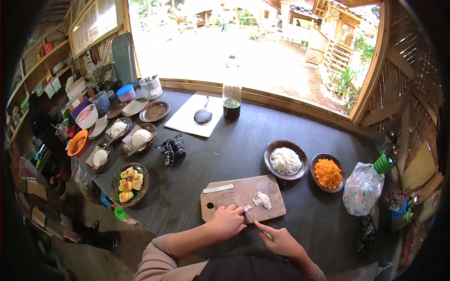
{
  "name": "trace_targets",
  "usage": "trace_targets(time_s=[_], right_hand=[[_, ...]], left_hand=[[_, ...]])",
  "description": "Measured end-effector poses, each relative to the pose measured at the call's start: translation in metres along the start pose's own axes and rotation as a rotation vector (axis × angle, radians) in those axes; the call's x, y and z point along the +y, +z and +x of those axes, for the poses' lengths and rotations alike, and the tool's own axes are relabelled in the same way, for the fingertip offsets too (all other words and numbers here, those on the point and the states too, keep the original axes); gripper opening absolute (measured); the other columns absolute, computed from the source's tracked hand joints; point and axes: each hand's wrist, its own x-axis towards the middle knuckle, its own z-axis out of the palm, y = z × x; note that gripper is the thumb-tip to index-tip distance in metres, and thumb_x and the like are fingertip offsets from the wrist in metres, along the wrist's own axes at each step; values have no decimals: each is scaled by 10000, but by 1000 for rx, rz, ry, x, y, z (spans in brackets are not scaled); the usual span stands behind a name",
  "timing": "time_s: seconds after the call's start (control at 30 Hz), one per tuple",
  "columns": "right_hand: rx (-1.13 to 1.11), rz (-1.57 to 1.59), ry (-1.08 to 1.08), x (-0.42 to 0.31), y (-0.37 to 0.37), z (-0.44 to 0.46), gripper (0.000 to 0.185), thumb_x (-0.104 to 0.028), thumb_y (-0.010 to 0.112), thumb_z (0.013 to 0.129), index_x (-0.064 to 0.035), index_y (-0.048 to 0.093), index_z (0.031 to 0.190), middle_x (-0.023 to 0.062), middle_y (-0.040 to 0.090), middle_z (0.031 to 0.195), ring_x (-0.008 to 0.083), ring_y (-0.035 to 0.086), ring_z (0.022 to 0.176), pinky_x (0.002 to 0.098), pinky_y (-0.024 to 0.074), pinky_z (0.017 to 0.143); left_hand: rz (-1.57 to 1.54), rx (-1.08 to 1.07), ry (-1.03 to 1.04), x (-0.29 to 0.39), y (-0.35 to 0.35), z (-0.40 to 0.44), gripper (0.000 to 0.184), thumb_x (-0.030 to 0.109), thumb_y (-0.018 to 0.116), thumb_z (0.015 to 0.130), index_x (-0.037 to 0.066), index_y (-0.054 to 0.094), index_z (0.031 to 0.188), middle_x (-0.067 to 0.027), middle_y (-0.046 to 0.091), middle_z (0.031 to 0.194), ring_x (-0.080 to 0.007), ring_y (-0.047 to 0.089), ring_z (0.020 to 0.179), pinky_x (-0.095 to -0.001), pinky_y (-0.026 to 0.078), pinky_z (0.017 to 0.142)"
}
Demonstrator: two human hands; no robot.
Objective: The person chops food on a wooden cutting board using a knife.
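On the wooden cutting board (pixel 276 192), my left hand (pixel 227 221) has its fingers curled and pressed together over a small white food piece (pixel 247 207), partly hidden by the fingertips. My right hand (pixel 283 242) is closed around the green handle of a knife (pixel 267 235). The knife's blade reaches the board right beside my left fingertips. A heap of finely chopped white bits (pixel 262 200) lies right of the blade. Near the board's far left edge rests a long white strip (pixel 218 188).
Beyond the board stand a bowl of white shreds (pixel 286 160) and a bowl of orange shreds (pixel 328 173). A plastic bag (pixel 363 189) sits at right. To the left are a plate of yellow pieces (pixel 127 183), a dark cloth (pixel 172 150) and rice plates (pixel 141 138). A bottle (pixel 231 105) stands behind.
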Motion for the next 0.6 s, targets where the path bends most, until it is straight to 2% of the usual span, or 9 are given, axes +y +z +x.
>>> trace_targets(time_s=[0.23, 0.33, 0.4, 0.6], right_hand=[[-24, 29, 53, -5, -3, 1, 416, -190, 630, 948, -211, 592, 1361, 249, 590, 651, 331, 569, 505, 389, 511, 599], [-27, 36, 46, 4, 5, 7, 440, -173, 627, 936, -217, 580, 1372, 255, 601, 672, 377, 606, 547, 405, 520, 609], [30, 41, -37, 9, 14, 13, 469, -157, 624, 924, -224, 566, 1384, 260, 610, 696, 414, 629, 600, 428, 524, 611], [4, -14, -23, 4, 11, 9, 464, -155, 620, 923, -214, 567, 1380, 258, 613, 702, 419, 633, 609, 447, 524, 610]], left_hand=[[-8, 26, 12, -3, 0, 1, 342, 420, 605, 913, 108, 731, 850, -50, 595, 1076, -230, 574, 1026, -386, 515, 750], [-6, 13, 4, -3, 0, 1, 342, 417, 599, 920, 107, 729, 858, -49, 596, 1069, -224, 574, 1027, -384, 514, 743], [1, 16, 18, -3, 2, 1, 343, 414, 591, 928, 105, 725, 864, -49, 598, 1059, -220, 584, 1005, -385, 513, 730], [9, -34, 12, -1, 0, 1, 357, 422, 584, 935, 96, 718, 876, -46, 602, 1051, -214, 619, 949, -385, 513, 721]])
